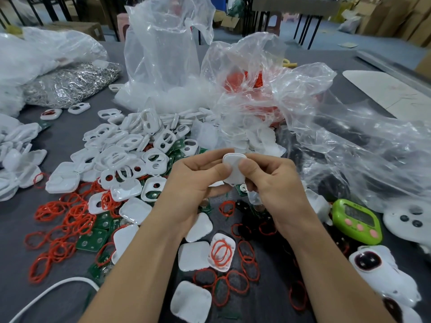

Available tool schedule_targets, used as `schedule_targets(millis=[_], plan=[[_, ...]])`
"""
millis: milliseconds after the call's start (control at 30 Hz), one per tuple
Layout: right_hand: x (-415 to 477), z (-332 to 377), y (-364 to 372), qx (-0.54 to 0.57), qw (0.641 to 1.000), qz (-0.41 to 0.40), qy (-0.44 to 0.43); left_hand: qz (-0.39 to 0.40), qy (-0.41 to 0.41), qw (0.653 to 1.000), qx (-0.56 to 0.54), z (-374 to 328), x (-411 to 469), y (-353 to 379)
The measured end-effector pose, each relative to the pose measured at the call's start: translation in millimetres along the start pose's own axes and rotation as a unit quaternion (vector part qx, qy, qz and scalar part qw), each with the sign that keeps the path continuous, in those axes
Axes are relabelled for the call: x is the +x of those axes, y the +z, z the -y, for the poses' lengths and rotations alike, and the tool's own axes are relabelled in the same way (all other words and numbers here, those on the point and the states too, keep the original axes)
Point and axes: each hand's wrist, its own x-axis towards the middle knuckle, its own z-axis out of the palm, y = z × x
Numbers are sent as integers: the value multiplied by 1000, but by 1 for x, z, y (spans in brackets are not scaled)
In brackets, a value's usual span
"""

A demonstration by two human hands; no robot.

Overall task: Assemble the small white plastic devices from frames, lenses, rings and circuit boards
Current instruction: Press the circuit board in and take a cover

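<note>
We pinch a small rounded white plastic shell (234,168) between left hand (193,183) and right hand (271,180), above the parts-strewn table; probably pressing halves closed. Next, firm even squeezing.

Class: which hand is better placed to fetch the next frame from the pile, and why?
Likely left. The left hand is next to the frame pile; the right hand is on the far side and could hold the white shell alone.

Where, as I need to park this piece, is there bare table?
Bare table lies at the left edge between white shells and red rings, and bottom-left around the white cable. Around the left hand and right hand it is crowded with frames and circuit boards.
</note>
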Motion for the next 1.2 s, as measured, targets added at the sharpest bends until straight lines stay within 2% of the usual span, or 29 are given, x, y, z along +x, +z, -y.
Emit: schedule_targets(millis=[167, 533, 900, 967, 1100, 1200], plan=[[-1, -2, -1, -42, 998, -2, -38, -60, 47, 997, 32, 1, -1, 7], [-3, -5, 1, 14, 1000, -5, 27, -90, 64, 992, 67, 2, -3, 12], [-4, -11, 7, -61, 995, -67, 35, -121, 78, 982, 122, 8, 0, 12], [-3, -10, 7, -64, 995, -49, 60, -133, 73, 980, 130, 10, 0, 12], [-2, -3, 1, 46, 985, 26, 162, -139, 59, 982, 113, 8, 0, 13], [-3, 0, -6, 63, 980, 48, 181, -122, 41, 989, 76, 5, 0, 13]])
